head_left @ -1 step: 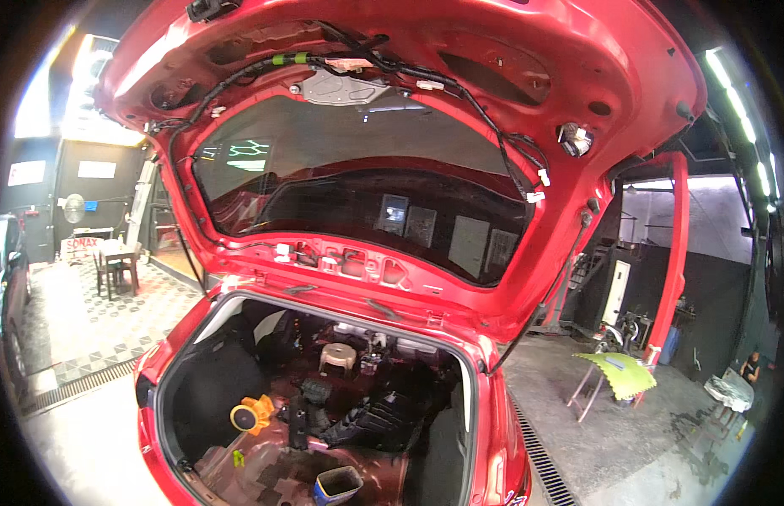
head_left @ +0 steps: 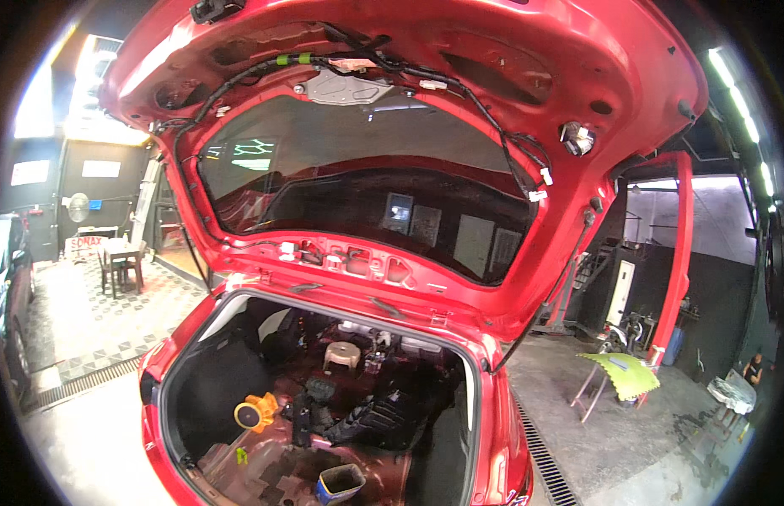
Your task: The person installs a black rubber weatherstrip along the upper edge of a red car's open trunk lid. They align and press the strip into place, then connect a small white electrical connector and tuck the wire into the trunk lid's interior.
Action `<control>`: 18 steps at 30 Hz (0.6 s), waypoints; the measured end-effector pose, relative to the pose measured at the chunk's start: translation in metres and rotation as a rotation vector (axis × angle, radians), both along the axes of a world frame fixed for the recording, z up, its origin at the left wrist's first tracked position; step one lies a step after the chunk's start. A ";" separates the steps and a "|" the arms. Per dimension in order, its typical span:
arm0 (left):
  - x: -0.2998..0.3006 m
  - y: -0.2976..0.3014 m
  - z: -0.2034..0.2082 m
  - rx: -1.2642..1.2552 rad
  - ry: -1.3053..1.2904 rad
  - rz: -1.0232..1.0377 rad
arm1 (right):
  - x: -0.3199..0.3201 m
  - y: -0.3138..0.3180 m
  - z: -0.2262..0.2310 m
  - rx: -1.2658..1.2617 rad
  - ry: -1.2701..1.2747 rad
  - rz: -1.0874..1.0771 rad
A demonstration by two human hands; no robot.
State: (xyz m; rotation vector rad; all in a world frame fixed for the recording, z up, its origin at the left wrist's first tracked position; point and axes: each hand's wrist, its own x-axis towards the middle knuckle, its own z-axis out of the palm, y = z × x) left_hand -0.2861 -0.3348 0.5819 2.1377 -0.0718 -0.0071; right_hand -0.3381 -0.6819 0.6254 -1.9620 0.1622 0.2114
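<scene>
Neither of my hands is in view. In front of me stands a red hatchback with its tailgate (head_left: 527, 278) raised. The tailgate's inner side is stripped of trim, with a black wiring harness (head_left: 472, 97) and a grey metal bracket (head_left: 350, 90) showing above the dark rear window (head_left: 367, 169). Inside the bare cargo area are a yellow, round-faced device (head_left: 255, 412), a blue bucket or box (head_left: 340, 485) and a small beige stool (head_left: 342, 355). Black trim pieces (head_left: 371, 417) lie farther in, and a small lime-green item (head_left: 241, 456) rests on the floor.
To the right are a stand with a lime-green cloth (head_left: 624, 376), a red lift post (head_left: 674, 261) and a floor drain grate (head_left: 544, 455). A person (head_left: 753, 369) is at the far right. At left stand a table with chairs (head_left: 120, 257), a fan (head_left: 77, 207) and a dark car (head_left: 14, 278).
The whole view has shifted very slightly, so everything sits a little farther right and lower. Nothing in the scene itself has visibly moved.
</scene>
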 end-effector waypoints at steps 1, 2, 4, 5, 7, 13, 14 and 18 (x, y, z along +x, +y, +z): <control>-0.004 -0.005 -0.004 0.006 0.006 -0.012 | -0.002 0.001 -0.001 0.004 -0.001 0.006; -0.008 -0.008 -0.006 0.011 0.008 -0.026 | -0.003 0.003 -0.004 0.010 -0.007 0.009; -0.016 -0.013 -0.014 0.028 0.021 -0.067 | -0.011 0.006 -0.010 0.024 -0.009 0.009; -0.021 -0.018 -0.018 0.032 0.025 -0.076 | -0.012 0.005 -0.011 0.027 -0.012 0.018; -0.029 -0.031 -0.026 0.043 0.041 -0.105 | -0.018 0.001 -0.013 0.030 -0.013 0.030; -0.048 -0.055 -0.057 0.114 0.066 -0.231 | -0.046 -0.006 -0.021 0.063 -0.021 -0.001; -0.051 -0.060 -0.063 0.129 0.068 -0.254 | -0.053 -0.011 -0.025 0.070 -0.022 -0.014; -0.064 -0.074 -0.089 0.179 0.066 -0.346 | -0.072 -0.020 -0.035 0.087 -0.022 -0.067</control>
